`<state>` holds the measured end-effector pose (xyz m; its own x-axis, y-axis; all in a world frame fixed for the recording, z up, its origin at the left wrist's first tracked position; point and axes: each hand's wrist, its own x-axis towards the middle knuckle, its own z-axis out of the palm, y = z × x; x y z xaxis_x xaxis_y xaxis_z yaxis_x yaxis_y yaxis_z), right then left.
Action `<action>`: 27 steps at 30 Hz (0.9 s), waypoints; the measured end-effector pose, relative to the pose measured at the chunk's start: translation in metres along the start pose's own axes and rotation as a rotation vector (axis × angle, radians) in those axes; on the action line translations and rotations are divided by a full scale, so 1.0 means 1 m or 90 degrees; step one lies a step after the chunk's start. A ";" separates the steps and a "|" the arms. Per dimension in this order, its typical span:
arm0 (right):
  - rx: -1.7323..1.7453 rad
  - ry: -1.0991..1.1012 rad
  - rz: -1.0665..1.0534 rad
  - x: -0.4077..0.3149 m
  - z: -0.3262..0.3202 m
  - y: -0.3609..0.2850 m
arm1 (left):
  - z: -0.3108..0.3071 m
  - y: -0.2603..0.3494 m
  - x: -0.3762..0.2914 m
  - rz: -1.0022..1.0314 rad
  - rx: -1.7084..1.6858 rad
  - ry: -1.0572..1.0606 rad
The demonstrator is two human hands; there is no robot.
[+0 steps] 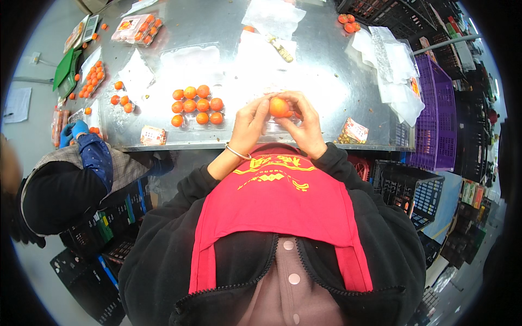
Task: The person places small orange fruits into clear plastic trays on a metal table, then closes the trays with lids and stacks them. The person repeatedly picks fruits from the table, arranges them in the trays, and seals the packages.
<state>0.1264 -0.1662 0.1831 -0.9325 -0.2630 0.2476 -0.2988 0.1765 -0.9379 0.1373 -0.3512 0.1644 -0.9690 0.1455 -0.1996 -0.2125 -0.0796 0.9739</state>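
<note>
A small orange citrus fruit (279, 107) is held between my two hands near the table's front edge. My left hand (252, 119) grips its left side and wears a silver bangle at the wrist. My right hand (301, 119) holds it from the right, thumb beneath. More orange fruit shows partly behind it, mostly hidden by my fingers. Clear plastic (278, 127) lies below my hands. To the left, several orange fruits (189, 106) sit in rows in a clear plastic clamshell (204, 126), its lid open towards the back.
Small printed packets (153, 135) (355, 131) lie near the front edge. White sheets (391, 77) are stacked right, beside a purple crate (434, 114). A green scale (67, 73) stands far left. A co-worker's blue-gloved hands (73, 132) are at the left. Filled fruit packs (137, 29) lie behind.
</note>
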 end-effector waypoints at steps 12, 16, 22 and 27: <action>-0.202 0.044 -0.089 0.014 0.011 0.000 | -0.014 -0.004 -0.004 0.022 0.029 0.157; -0.310 -0.019 -0.154 0.021 0.024 0.000 | -0.019 -0.010 -0.018 0.286 0.251 0.159; -0.271 -0.090 -0.133 0.023 0.038 0.004 | -0.064 -0.042 -0.034 0.174 0.100 0.293; -0.237 -0.096 -0.044 0.019 0.032 0.013 | -0.139 -0.086 -0.057 0.096 0.256 0.544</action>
<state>0.1108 -0.1992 0.1676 -0.8758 -0.4171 0.2428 -0.4384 0.4773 -0.7616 0.1931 -0.4898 0.0766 -0.7809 -0.6203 0.0737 -0.1735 0.3287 0.9284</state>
